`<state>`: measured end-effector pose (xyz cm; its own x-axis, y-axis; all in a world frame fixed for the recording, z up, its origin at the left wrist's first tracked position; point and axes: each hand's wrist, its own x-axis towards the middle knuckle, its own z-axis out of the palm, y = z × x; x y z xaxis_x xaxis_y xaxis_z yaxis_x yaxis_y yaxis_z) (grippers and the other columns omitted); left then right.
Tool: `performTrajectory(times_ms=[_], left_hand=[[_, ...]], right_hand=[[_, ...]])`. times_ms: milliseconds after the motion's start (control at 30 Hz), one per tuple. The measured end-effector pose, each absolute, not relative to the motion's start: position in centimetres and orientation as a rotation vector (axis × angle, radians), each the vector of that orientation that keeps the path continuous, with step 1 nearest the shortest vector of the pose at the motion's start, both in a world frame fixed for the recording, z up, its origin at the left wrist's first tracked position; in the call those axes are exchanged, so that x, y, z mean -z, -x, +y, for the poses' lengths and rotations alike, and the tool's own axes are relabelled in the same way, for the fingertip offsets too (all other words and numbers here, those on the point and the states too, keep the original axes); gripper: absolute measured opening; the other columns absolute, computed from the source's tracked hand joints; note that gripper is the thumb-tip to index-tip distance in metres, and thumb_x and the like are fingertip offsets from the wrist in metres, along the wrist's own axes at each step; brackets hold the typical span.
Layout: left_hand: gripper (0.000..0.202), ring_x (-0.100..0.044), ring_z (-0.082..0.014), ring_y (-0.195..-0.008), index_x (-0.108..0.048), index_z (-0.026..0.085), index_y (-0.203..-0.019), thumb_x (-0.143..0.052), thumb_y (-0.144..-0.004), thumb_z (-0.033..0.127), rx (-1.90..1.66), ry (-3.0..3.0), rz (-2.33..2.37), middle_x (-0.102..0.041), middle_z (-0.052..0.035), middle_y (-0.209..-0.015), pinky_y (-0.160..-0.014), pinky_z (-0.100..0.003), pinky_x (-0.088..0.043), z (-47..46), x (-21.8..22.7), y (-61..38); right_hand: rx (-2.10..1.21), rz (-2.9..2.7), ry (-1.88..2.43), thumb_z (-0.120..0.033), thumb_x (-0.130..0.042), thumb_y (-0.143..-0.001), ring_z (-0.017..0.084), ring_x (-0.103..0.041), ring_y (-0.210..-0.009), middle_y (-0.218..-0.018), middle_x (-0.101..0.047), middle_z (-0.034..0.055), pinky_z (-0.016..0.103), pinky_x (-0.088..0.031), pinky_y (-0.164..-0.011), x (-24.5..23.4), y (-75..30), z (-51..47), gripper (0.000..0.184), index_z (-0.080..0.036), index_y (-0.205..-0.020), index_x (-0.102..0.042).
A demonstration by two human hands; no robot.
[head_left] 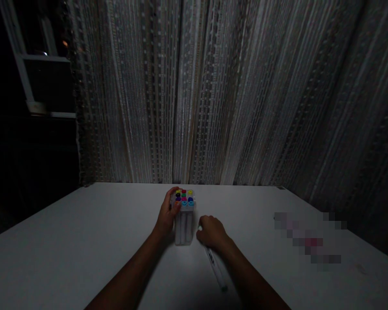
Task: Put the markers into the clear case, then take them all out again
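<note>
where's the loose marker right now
In the head view, the marker is held in the right hand, just right of the clear marker box that the left hand steadies.

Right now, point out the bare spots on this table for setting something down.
Bare table lies left of the left hand, which grips the marker case. Another bare strip runs between the right hand, which holds a marker, and the blurred patch. The middle is crowded.
</note>
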<state>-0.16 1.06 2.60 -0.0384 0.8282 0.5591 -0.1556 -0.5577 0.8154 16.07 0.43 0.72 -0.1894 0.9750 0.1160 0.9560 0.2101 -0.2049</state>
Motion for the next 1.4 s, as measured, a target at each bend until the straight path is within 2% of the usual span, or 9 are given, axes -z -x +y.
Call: performTrajectory(times_ms=[200,400,567,667,800,1033,1233,1400], left_hand=[[0.060,-0.061,-0.0240,-0.094,-0.044,0.018,-0.115,-0.057,-0.071,0.057,-1.663,-1.505,0.724,-0.062,-0.0081,-0.104,-0.084,-0.034,-0.045,0.9,-2.7,0.3],[0.057,-0.061,-0.0229,-0.091,-0.044,0.019,-0.112,-0.058,-0.071,0.056,-1.660,-1.498,0.706,-0.062,-0.0071,-0.102,-0.082,-0.034,-0.046,0.7,-2.9,0.2],[0.061,-0.062,-0.0227,-0.088,-0.043,0.019,-0.110,-0.061,-0.067,0.059,-1.659,-1.467,0.687,-0.063,-0.0073,-0.099,-0.080,-0.033,-0.047,1.1,-2.8,0.3],[0.063,-0.062,-0.0228,-0.089,-0.042,0.019,-0.112,-0.061,-0.066,0.059,-1.656,-1.450,0.692,-0.062,-0.0073,-0.100,-0.080,-0.034,-0.047,1.2,-2.8,0.3],[0.061,-0.061,-0.0237,-0.091,-0.046,0.019,-0.111,-0.062,-0.067,0.058,-1.670,-1.424,0.689,-0.063,-0.0078,-0.101,-0.081,-0.033,-0.047,1.0,-3.0,0.2],[0.058,-0.062,-0.0235,-0.088,-0.049,0.019,-0.108,-0.063,-0.066,0.056,-1.640,-1.406,0.646,-0.064,-0.0074,-0.099,-0.078,-0.033,-0.047,1.4,-2.8,0.3],[0.053,-0.061,-0.0219,-0.091,-0.048,0.020,-0.110,-0.061,-0.071,0.054,-1.638,-1.449,0.649,-0.063,-0.0066,-0.102,-0.079,-0.031,-0.046,1.0,-2.8,0.4],[0.054,-0.060,-0.0220,-0.092,-0.047,0.019,-0.112,-0.059,-0.073,0.054,-1.637,-1.471,0.668,-0.062,-0.0071,-0.102,-0.080,-0.031,-0.045,1.3,-2.4,0.5]], right_hand=[[-0.179,-2.088,1.677,-0.020,-0.050,-0.073,0.021,-0.060,-0.084,-0.088,-0.067,0.0116,0.028,-0.040,-0.070,-1.7,-16.4,0.7,0.027,-0.013,-0.094,-0.065],[-0.324,-1.720,1.490,-0.020,-0.045,-0.070,0.016,-0.054,-0.060,-0.065,-0.061,0.0044,0.026,-0.039,-0.059,-3.2,-17.6,1.8,0.029,-0.012,-0.088,-0.067],[-0.580,-1.233,1.149,-0.032,-0.049,-0.067,0.011,-0.041,-0.042,-0.049,-0.044,-0.0051,0.023,-0.032,-0.041,-4.4,-19.3,2.5,0.023,-0.015,-0.078,-0.060],[-0.729,-0.943,0.924,-0.042,-0.058,-0.063,0.009,-0.037,-0.036,-0.047,-0.043,-0.0078,0.021,-0.028,-0.035,-5.9,-19.7,2.3,0.029,-0.017,-0.076,-0.054],[-0.591,-0.867,0.778,-0.043,-0.064,-0.061,0.008,-0.042,-0.036,-0.046,-0.047,-0.0081,0.020,-0.032,-0.034,-8.7,-19.5,1.5,0.034,-0.017,-0.077,-0.052],[-0.323,-1.065,0.752,-0.041,-0.060,-0.068,0.011,-0.052,-0.041,-0.053,-0.048,-0.0074,0.021,-0.039,-0.036,-13.1,-18.7,0.9,0.029,-0.017,-0.081,-0.051],[-0.234,-1.321,0.718,-0.036,-0.055,-0.075,0.010,-0.049,-0.044,-0.055,-0.048,-0.0057,0.022,-0.042,-0.042,-13.5,-16.9,1.3,0.021,-0.017,-0.083,-0.053],[-0.095,-1.571,0.737,-0.031,-0.051,-0.080,0.013,-0.056,-0.058,-0.067,-0.056,0.0000,0.025,-0.046,-0.054,-12.9,-15.3,1.6,0.018,-0.017,-0.090,-0.057]])
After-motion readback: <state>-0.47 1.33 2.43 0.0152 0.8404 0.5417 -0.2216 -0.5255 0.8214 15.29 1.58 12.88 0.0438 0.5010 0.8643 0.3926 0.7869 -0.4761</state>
